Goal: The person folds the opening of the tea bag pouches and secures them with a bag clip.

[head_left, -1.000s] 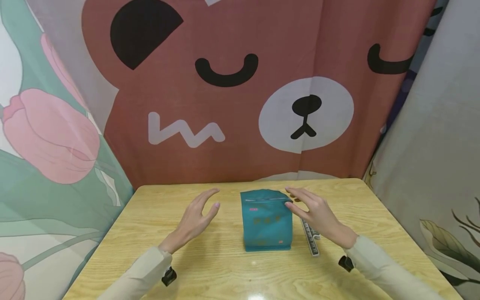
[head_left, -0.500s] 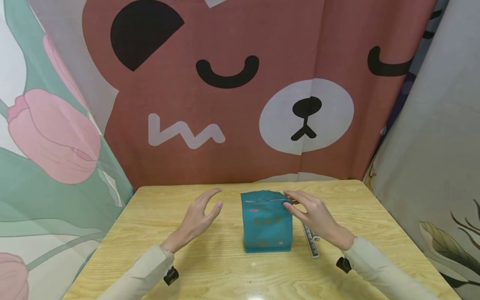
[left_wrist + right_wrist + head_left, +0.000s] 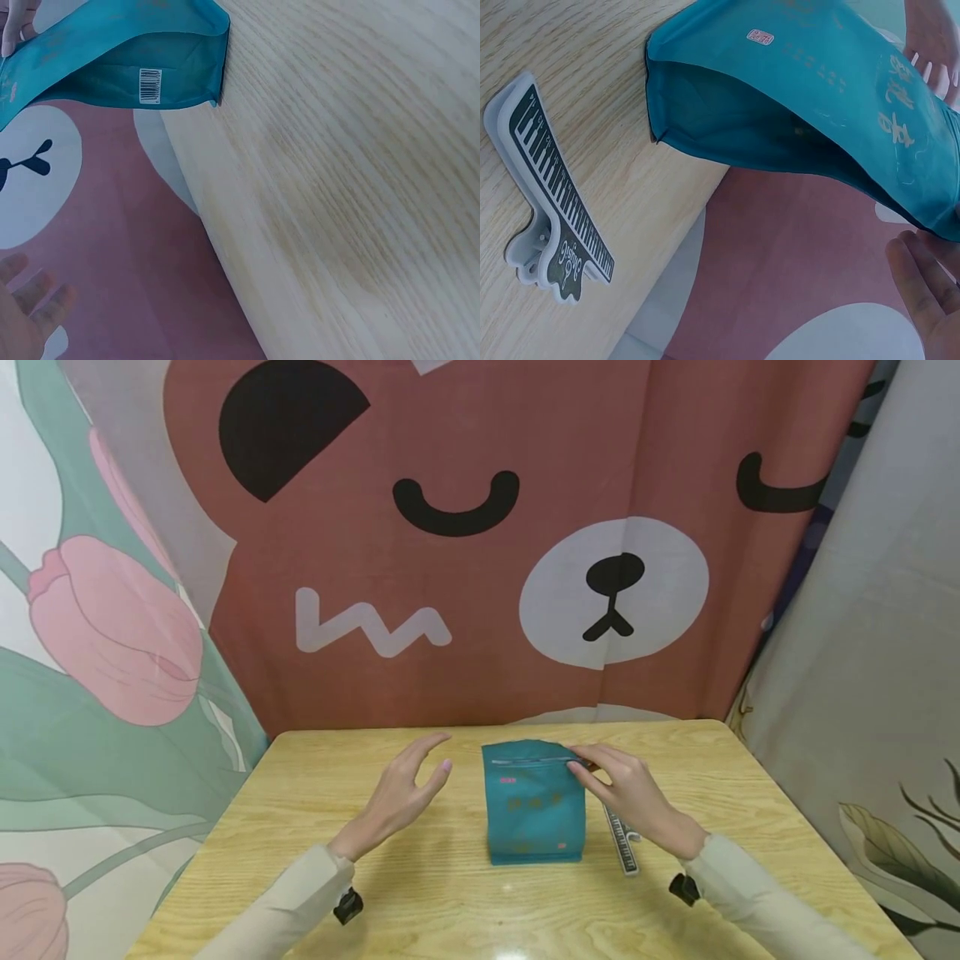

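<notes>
A teal stand-up pouch [image 3: 535,822] with a zip strip near its top stands upright on the table. My right hand [image 3: 633,793] pinches its upper right corner, thumb in front and fingers behind; part of this grip is hidden. To the left, apart from the pouch, my left hand [image 3: 397,793] hovers with fingers extended and thumb spread. A bag clip [image 3: 562,195] with a piano-key print lies on the table to the right of the pouch, partly below my right hand in the head view. The left wrist view shows the pouch's side gusset [image 3: 112,75] with a barcode.
The light wooden table [image 3: 420,902] reaches back to a hanging curtain [image 3: 450,685] with a bear print. A floral curtain [image 3: 112,760] hangs on the left, and a grey one [image 3: 847,693] with leaf prints on the right.
My left hand has drifted slightly to the right, towards the pouch. The fingers of my right hand have closed in on the pouch's corner. Pouch and bag clip stay in place.
</notes>
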`<state>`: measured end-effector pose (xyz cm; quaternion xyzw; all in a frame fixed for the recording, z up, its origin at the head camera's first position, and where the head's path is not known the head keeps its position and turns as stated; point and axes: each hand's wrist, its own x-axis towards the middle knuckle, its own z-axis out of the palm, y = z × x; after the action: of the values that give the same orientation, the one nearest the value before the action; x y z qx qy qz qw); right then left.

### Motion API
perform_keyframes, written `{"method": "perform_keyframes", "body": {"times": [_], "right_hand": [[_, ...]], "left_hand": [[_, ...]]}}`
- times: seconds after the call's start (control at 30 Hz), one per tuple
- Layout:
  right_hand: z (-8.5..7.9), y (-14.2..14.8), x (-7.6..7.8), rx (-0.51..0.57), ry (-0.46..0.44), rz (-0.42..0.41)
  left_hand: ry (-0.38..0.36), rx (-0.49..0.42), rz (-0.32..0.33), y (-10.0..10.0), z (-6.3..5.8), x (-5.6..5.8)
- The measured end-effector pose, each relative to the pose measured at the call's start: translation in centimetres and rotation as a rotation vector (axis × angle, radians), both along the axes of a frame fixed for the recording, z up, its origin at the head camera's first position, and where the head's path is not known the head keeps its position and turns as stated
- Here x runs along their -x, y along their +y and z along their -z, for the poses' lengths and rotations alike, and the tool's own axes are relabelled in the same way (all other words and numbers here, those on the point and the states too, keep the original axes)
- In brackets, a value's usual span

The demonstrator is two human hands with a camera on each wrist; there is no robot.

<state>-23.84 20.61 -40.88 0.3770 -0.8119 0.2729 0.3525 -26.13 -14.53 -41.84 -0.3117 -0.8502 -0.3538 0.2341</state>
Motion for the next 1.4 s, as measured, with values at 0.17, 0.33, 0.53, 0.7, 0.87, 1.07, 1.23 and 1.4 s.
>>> {"method": "perform_keyframes", "body": {"times": [0.17,0.33,0.53,0.7,0.87,1.07,1.23,1.4], "right_hand": [[0.1,0.0,0.1,0.011,-0.006,0.0],[0.2,0.0,0.2,0.039,-0.007,-0.004],[-0.1,-0.4,0.3,0.076,0.064,-0.03],[-0.1,-0.8,0.4,0.095,0.086,-0.039],[0.0,-0.7,0.4,0.09,0.086,-0.021],[0.1,-0.7,0.3,0.089,0.074,-0.019],[0.1,-0.8,0.3,0.096,0.078,-0.026],[0.0,-0.8,0.4,0.111,0.082,-0.021]], "left_hand": [[-0.001,-0.001,0.009,0.2,-0.3,0.0],[0.004,-0.009,0.018,0.4,-0.5,0.1],[0.002,-0.012,0.038,0.7,-0.9,0.2],[0.016,-0.014,0.047,1.1,-1.3,0.3],[0.024,-0.01,0.056,1.6,-1.6,0.2],[0.032,-0.004,0.07,2.3,-2.1,0.1],[0.046,-0.012,0.093,2.8,-2.5,0.1],[0.096,-0.011,0.123,3.6,-2.7,0.2]]}}
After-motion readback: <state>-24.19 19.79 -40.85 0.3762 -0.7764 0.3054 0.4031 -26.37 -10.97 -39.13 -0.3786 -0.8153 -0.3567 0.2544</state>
